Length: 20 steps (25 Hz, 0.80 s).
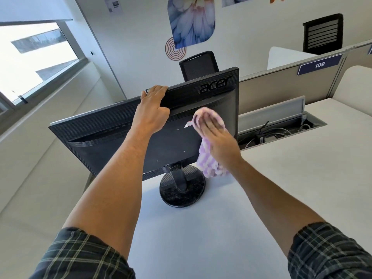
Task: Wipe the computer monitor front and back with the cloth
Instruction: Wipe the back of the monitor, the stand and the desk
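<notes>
While the monitor (124,135) stands on the white desk (281,178) with its black back turned toward the camera, the left hand (153,109) grips its top edge, fingers curled over to the far side and thumb lying on the rear panel. To the right, the right hand (217,135) presses a pink and white cloth (209,162) flat against the back of the monitor, fingers straight and close together. Part of the cloth bunches above the fingertips and the rest hangs below the palm, reaching down near the round black stand (182,188). Behind the right hand, a cable tray (281,125) sunk into the desk has its lid tipped up, and dark and grey cables (269,133) lie coiled inside it. Two black chairs (198,65) show beyond the monitor and the grey partition (281,89).
</notes>
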Each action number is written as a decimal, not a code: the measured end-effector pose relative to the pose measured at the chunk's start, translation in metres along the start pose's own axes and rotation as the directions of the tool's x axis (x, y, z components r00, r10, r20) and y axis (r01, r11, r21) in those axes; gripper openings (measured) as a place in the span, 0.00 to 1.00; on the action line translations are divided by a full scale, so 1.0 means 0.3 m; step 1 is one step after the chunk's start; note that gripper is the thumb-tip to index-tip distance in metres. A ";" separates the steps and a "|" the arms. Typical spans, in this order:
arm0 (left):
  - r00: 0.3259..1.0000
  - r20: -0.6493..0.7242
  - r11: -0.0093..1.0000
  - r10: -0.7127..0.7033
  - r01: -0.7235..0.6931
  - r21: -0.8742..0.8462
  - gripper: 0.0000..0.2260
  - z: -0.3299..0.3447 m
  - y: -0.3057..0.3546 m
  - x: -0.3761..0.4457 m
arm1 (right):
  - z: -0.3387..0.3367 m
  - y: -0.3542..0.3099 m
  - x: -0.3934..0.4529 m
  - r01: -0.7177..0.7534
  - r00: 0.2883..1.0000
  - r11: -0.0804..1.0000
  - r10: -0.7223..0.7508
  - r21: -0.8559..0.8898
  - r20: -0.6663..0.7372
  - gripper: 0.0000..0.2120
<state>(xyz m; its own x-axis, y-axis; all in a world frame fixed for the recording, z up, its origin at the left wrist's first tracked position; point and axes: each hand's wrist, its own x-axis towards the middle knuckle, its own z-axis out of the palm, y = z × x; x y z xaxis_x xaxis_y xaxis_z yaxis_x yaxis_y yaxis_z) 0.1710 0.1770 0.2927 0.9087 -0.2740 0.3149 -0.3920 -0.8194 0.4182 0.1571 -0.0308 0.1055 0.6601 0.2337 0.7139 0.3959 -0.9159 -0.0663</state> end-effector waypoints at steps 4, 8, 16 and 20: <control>0.999 -0.018 0.998 0.047 -0.046 0.041 0.32 0.011 0.001 -0.004 | -0.048 0.062 0.038 -0.463 0.809 0.719 0.581 0.519 -0.083 0.37; 0.997 -0.050 0.994 0.058 -0.053 0.092 0.31 0.018 0.021 -0.010 | 0.023 -0.016 -0.075 -0.577 0.793 0.679 0.599 0.454 0.112 0.38; 0.977 -0.054 0.950 0.205 -0.185 0.251 0.29 0.069 0.114 -0.049 | -0.033 -0.031 0.012 -0.435 0.859 0.785 0.508 0.441 -0.056 0.37; 0.970 0.099 0.952 0.221 -0.237 0.195 0.23 0.186 0.144 -0.070 | -0.074 -0.018 0.124 -0.170 0.928 0.951 0.243 0.257 -0.282 0.29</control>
<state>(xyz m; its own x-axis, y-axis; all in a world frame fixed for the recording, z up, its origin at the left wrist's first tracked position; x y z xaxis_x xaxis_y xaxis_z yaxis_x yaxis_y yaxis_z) 0.1429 0.1194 0.2566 0.8091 -0.4969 0.3138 -0.5604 -0.8132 0.1572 0.1654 -0.0243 0.1478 0.5286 -0.0974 0.8433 0.4284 -0.8270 -0.3640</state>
